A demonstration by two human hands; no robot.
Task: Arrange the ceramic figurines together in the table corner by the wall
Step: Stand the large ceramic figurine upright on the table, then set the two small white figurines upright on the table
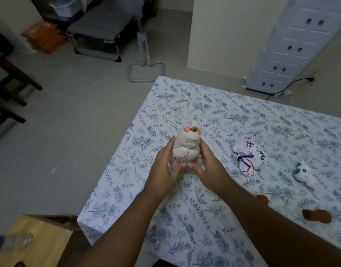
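Note:
A white ceramic doll figurine [187,145] with pink patches and a painted flower stands upright near the left edge of the table [185,105]. My left hand [165,166] and my right hand [208,164] clasp it from both sides, thumbs meeting at its base. To the right, a white cat figurine [249,158] with a blue cord lies on its side. Further right lies a white and green figurine [305,175]. Two small brown figurines [316,215] [263,198] rest near my right forearm.
The table carries a blue floral cloth; its far corner [162,79] sits near a cream wall [223,35]. A white drawer cabinet [292,45] and a black cable [287,85] stand behind. A cardboard box [31,241] sits at lower left, a folding cot [100,31] beyond.

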